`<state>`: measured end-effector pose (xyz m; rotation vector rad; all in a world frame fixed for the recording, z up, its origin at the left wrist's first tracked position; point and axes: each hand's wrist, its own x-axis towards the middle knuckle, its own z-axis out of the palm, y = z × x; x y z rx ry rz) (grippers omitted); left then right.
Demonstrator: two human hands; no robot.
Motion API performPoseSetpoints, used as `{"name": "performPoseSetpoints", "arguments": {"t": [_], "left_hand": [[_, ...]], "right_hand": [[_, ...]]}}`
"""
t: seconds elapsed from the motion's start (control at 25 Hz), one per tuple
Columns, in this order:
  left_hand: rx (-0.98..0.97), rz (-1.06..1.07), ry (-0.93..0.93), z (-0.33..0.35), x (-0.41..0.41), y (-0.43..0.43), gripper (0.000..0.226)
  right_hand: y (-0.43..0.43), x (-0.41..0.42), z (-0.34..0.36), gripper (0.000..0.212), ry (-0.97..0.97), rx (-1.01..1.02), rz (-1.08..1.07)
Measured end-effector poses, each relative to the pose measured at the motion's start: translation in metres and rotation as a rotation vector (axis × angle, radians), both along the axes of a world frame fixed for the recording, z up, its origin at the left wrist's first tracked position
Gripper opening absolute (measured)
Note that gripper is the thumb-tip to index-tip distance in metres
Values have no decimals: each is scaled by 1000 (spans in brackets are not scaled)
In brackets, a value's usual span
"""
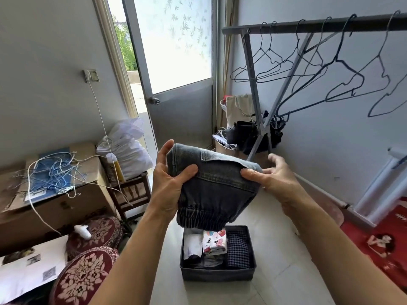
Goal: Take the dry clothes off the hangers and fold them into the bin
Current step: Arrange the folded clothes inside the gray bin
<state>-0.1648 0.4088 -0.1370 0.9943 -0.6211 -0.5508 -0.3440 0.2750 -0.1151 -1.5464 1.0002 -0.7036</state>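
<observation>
Head view: your left hand and right hand pinch the folded jeans, thumbs in front, fingers behind, above the bin. The denim looks thick, heavyish and floppy; grip both fold ends, or it may fall open

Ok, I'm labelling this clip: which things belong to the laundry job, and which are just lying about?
Job: folded denim garment in left hand and right hand; bin; empty hangers; rack.
Lying about: cardboard box; round cushions; white bags; tangled cords.
</observation>
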Motion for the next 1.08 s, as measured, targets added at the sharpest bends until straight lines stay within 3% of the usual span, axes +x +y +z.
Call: {"name": "performPoseSetpoints", "arguments": {"t": [0.08, 0.2, 0.28, 0.48, 0.64, 0.68, 0.76, 0.84, 0.96, 1.08], "left_hand": [[9, -38, -66, 3, 16, -2, 79], [32, -122, -174, 5, 40, -8, 83], [35, -140, -229, 7, 52, -11, 77], [143, -133, -270, 10, 88, -17, 79], [398, 303, -325, 5, 100, -16, 46], [445, 315, -326, 1, 98, -16, 36], [538, 92, -213, -7, 87, -23, 38], [559, -118, -20, -16, 81, -34, 53], [386, -156, 241, -30, 99, -52, 71], [247, -171, 501, -46, 122, -60, 44]], "right_hand": [[1, 11, 10, 103, 180, -358, -11], [16, 50, 32, 119, 414, -709, 406], [20, 79, 31, 117, 587, -844, 492], [9, 123, 15, 30, 457, -771, 336], [3, 150, 0, 17, 484, -713, 232], [4, 156, -2, 18, 517, -752, 175], [8, 167, -7, 18, 538, -853, 94], [21, 180, -14, 24, 492, -915, 115], [39, 197, -33, 35, 416, -906, 258], [35, 207, -51, 46, 368, -871, 374]]}}
